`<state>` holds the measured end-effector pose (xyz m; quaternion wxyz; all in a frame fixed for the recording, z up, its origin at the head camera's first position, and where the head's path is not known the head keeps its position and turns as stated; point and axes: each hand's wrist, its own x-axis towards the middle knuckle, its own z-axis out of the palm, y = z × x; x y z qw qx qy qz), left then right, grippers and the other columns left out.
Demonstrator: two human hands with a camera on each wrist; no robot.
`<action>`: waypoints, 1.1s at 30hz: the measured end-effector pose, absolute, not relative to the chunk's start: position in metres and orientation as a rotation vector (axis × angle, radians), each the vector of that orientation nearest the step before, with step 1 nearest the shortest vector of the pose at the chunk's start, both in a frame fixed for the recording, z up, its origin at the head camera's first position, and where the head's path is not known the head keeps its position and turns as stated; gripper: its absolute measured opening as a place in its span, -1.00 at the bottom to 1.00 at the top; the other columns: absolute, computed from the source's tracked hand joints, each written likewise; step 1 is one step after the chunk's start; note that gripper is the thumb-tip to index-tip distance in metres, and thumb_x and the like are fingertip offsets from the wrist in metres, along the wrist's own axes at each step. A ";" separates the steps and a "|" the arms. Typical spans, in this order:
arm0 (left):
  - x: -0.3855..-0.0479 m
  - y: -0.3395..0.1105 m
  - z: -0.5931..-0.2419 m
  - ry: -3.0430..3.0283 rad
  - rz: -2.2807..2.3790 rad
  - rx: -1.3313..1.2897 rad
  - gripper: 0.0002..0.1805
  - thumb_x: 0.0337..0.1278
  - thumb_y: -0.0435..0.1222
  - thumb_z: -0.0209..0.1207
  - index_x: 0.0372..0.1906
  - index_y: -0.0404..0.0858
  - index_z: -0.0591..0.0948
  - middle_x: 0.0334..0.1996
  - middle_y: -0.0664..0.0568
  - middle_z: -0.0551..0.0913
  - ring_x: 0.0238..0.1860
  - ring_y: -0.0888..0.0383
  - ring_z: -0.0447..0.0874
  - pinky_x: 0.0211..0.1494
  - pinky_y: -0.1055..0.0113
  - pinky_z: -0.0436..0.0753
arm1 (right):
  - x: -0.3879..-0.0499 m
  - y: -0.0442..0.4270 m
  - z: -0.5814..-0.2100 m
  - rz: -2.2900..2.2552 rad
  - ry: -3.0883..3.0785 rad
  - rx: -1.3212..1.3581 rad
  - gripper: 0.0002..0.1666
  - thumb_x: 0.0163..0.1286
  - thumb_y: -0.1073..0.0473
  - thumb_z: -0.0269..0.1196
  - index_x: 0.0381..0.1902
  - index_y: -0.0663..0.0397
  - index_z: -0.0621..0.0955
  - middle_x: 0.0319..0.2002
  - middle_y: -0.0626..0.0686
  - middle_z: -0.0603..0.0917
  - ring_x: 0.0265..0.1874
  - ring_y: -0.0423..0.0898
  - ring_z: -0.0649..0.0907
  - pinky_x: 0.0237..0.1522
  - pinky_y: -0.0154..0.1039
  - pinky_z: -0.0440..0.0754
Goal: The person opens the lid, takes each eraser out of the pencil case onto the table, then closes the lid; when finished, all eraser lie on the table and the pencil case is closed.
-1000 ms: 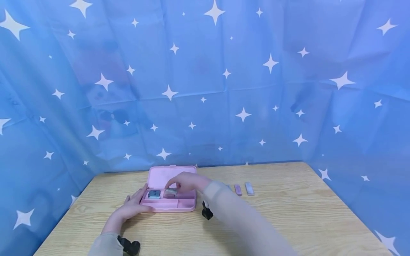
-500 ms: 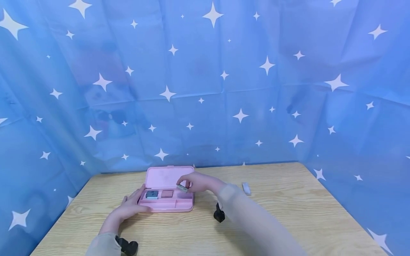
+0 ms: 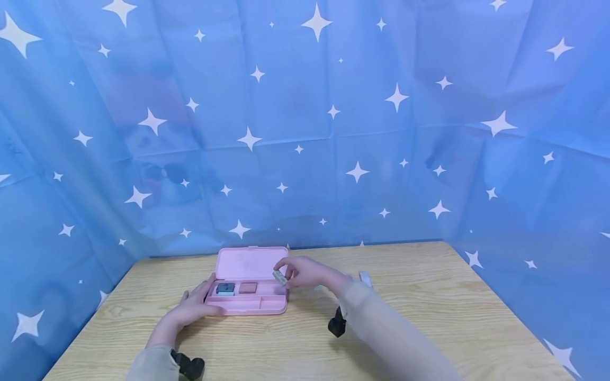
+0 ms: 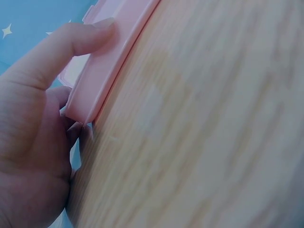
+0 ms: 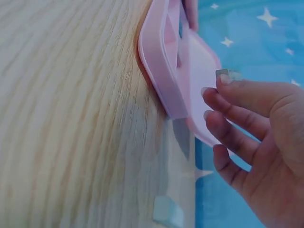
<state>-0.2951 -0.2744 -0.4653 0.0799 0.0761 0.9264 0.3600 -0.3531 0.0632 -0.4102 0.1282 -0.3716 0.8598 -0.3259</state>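
A pink pencil case (image 3: 252,263) lies with its lid up at the back left of the table. My left hand (image 3: 190,308) holds its left front corner, thumb along the front wall (image 4: 107,71) and fingers at the left side. My right hand (image 3: 305,272) pinches a small grey-green block (image 3: 280,277) between thumb and fingertips, raised over the case's right end. In the right wrist view that block (image 5: 229,74) is tilted and partly covered by the thumb. In the back compartment sit a dark teal block (image 3: 225,287), a pale one (image 3: 225,293) and a pink block (image 3: 248,288).
A pale block (image 3: 366,279) lies on the wooden table (image 3: 452,317), partly behind the right sleeve. Another view, the right wrist's, shows a pale mint block (image 5: 167,212) near the case. A blue star-patterned curtain (image 3: 305,132) closes off the back and sides.
My right hand has lifted the grey-green block from beside the pink block and moved right with it, turning it. The pink block stays in the case. My left hand keeps its place.
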 end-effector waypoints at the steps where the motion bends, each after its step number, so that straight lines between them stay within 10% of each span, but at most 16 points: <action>1: -0.295 -0.274 -0.465 2.772 1.074 0.225 0.33 -0.22 0.08 0.42 0.54 -0.29 -0.15 0.48 -0.39 -0.10 0.47 -0.36 -0.25 0.37 -0.29 -0.46 | -0.353 0.066 -0.411 -0.975 2.500 -1.076 -0.46 0.25 0.37 0.31 0.19 0.02 0.52 -0.34 -0.05 0.63 -0.44 -0.21 0.58 -0.39 -0.34 0.57; 33: -0.293 -0.274 -0.465 2.759 1.068 0.225 0.31 -0.17 0.09 0.40 0.54 -0.28 -0.16 0.48 -0.40 -0.12 0.46 -0.37 -0.27 0.37 -0.29 -0.46 | -0.305 0.140 -0.442 -1.162 2.640 -0.866 -0.56 0.18 0.16 0.43 -0.01 0.05 0.53 -0.48 -0.15 0.62 -0.50 -0.22 0.60 -0.39 -0.32 0.58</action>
